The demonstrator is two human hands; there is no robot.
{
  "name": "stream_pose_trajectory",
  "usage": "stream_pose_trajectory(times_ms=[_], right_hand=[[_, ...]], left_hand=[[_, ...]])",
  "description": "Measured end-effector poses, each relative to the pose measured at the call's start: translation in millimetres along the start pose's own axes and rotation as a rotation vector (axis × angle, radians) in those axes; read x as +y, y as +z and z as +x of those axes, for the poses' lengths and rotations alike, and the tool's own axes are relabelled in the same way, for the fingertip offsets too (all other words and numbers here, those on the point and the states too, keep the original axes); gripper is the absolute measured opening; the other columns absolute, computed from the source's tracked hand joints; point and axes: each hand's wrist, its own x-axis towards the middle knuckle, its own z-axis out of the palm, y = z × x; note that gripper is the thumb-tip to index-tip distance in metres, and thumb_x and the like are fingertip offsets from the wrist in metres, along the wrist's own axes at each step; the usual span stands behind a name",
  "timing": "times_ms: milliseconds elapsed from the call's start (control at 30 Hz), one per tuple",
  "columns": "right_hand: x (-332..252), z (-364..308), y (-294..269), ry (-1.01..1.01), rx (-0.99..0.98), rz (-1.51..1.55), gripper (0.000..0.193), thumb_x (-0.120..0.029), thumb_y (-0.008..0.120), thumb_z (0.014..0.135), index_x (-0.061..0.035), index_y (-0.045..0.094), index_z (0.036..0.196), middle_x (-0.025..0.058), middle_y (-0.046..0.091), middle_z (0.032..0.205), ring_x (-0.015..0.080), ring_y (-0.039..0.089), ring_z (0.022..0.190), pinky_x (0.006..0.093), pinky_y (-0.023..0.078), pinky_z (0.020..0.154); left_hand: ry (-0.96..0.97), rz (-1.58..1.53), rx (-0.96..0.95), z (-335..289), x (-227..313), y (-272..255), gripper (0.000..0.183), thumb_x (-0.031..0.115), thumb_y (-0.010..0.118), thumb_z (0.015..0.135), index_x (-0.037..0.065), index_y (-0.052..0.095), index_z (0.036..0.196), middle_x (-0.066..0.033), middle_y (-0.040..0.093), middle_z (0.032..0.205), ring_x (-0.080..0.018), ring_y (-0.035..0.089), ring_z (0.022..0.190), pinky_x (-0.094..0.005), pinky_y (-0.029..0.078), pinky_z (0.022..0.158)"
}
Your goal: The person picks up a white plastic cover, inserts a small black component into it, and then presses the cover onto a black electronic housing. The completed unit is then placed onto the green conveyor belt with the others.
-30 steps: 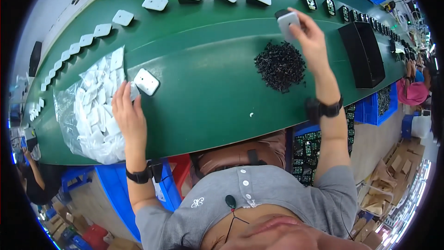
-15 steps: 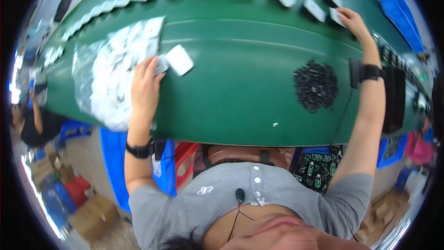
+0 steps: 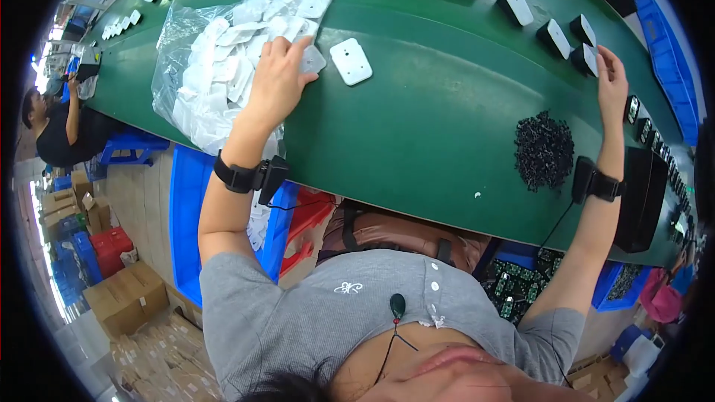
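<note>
My left hand (image 3: 279,82) reaches over a clear plastic bag (image 3: 165,97) filled with white plastic covers. Its fingers are apart, with thumb and forefinger on either side of a white cover (image 3: 316,62) at the bag's mouth. Just right of it lies a single white cover (image 3: 351,62) with small holes, flat on the green table. At the far right, my right hand (image 3: 613,88) has its fingertips closed at the edge of a black casing with a white cover (image 3: 585,60). Another such casing (image 3: 583,30) stands just behind that one.
A curved row of white-topped black casings (image 3: 515,6) runs along the far side of the green table (image 3: 432,149). A pile of small black parts (image 3: 544,150) lies at right, near a black box (image 3: 642,201). Blue bins (image 3: 186,231) stand below; a co-worker (image 3: 59,123) sits far left.
The view has shifted, so the table appears lower and turned. My left hand stays by the bag's mouth, its thumb and forefinger now wider apart. My right hand remains at the same casing.
</note>
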Motion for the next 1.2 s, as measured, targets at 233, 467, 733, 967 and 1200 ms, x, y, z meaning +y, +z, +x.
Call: stream_pose_trajectory(times_ms=[233, 467, 733, 967, 1200], right_hand=[[-95, -107, 4, 0.004, -0.043, 0.053, 0.020, -0.016, 0.062, 0.090, -0.0055, 0.066, 0.106, 0.0012, 0.066, 0.098, 0.0081, 0.058, 0.088, 0.0224, 0.044, 0.077], [-116, -166, 12, -0.049, -0.045, -0.072, 0.008, -0.009, 0.068, 0.082, -0.0048, 0.067, 0.089, 0.0022, 0.058, 0.086, 0.0116, 0.054, 0.076, 0.0235, 0.042, 0.063], [-93, -138, 20, -0.154, 0.095, -0.331, 0.010, -0.009, 0.063, 0.082, -0.0053, 0.067, 0.090, 0.0075, 0.059, 0.087, 0.0232, 0.057, 0.080, 0.0319, 0.046, 0.069], [-76, -108, 21, -0.189, -0.179, -0.364, 0.011, -0.006, 0.063, 0.080, -0.0050, 0.062, 0.090, 0.0069, 0.057, 0.091, 0.0256, 0.055, 0.092, 0.0348, 0.046, 0.078], [-74, -99, 24, -0.274, -0.340, -0.388, 0.011, -0.007, 0.063, 0.079, -0.0021, 0.053, 0.080, 0.0099, 0.052, 0.084, 0.0301, 0.052, 0.087, 0.0377, 0.045, 0.076]], left_hand=[[-0.077, -0.034, 0.118, -2, -1, -19, 0.032, 0.010, 0.074, 0.072, 0.005, 0.056, 0.099, -0.0148, 0.055, 0.087, -0.0356, 0.054, 0.079, -0.0397, 0.046, 0.070], [-0.207, -1.074, -0.039, 9, 72, -16, 0.012, 0.009, 0.054, 0.094, -0.003, 0.057, 0.096, -0.0068, 0.062, 0.076, -0.0113, 0.060, 0.063, -0.0232, 0.047, 0.059], [-0.120, -1.378, -0.190, 38, 157, 30, 0.017, 0.010, 0.054, 0.094, -0.006, 0.059, 0.099, -0.0098, 0.064, 0.081, -0.0131, 0.064, 0.066, -0.0241, 0.050, 0.061], [-0.215, -1.435, -0.386, 30, 157, 60, 0.022, 0.013, 0.054, 0.094, -0.007, 0.059, 0.101, -0.0101, 0.066, 0.075, -0.0122, 0.064, 0.062, -0.0231, 0.050, 0.060], [-0.189, -1.451, -0.412, 23, 160, 66, 0.018, 0.009, 0.054, 0.094, -0.006, 0.058, 0.103, -0.0098, 0.064, 0.077, -0.0120, 0.063, 0.062, -0.0230, 0.050, 0.058]])
